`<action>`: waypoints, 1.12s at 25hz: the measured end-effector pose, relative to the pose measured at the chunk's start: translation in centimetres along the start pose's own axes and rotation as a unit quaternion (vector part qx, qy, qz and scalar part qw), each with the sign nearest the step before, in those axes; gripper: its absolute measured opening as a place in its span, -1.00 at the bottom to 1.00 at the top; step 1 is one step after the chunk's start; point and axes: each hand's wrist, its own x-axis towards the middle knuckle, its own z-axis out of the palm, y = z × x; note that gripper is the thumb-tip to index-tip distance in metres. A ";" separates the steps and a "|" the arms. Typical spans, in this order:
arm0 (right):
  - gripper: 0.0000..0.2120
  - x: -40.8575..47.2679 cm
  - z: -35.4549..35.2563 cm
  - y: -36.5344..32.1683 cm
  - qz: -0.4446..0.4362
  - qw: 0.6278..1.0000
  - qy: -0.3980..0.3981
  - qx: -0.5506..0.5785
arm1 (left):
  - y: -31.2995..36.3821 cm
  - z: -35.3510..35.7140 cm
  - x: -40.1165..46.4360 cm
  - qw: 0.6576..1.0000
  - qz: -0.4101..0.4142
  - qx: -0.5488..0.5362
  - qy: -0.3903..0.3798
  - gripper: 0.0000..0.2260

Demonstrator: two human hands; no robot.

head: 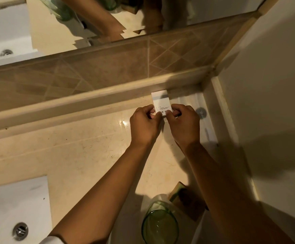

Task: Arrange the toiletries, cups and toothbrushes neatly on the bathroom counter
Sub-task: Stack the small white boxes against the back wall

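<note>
**Both hands grip a small white box at the far right corner of the worktop**

The glossy cream marble worktop (83,155) fills most of the view, running from the near edge to a raised cream ledge below a band of brown diamond-patterned wall tiles (108,67). Above the tiles a wall mirror (204,11) reflects the arms and a green glass. At the near left sits a white rectangular sink (11,208) with a round chrome drain (20,231).

On the right, along the side wall, lies a white ribbed tray (194,101), with a small round grey disc (201,112) resting on it. At the near right stands a clear green glass cup (160,224), upright, its rim towards the camera. Just beside it, further right, a wooden block with a green edge (187,201) lies partly under the right forearm.

The left hand (144,123) and the right hand (184,123) are close together, fingers curled, each pinching the near end of a small white rectangular cardboard box with printed text (160,102). The box sits at the far right of the worktop, its far end against the ledge and its right side next to the tray.
</note>
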 end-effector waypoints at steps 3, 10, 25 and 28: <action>-0.68 -0.8 -1.1 0.1 0.006 1.000 0.010 0.020 | 0.2 -0.8 -1.2 0.999 -0.029 -0.020 0.009 -0.73; -0.80 -10.0 -6.2 4.6 0.018 0.995 -0.028 0.089 | -0.7 -7.1 -10.8 0.998 -0.020 -0.048 0.020 -0.84; -0.80 -31.8 -6.2 11.9 0.023 0.966 -0.242 -0.084 | -11.9 -10.3 -33.5 0.983 -0.130 0.034 -0.128 -0.82; -0.71 -33.4 -5.4 12.1 -0.002 0.951 -0.281 -0.127 | -14.0 -10.5 -34.3 0.974 -0.122 0.078 -0.173 -0.91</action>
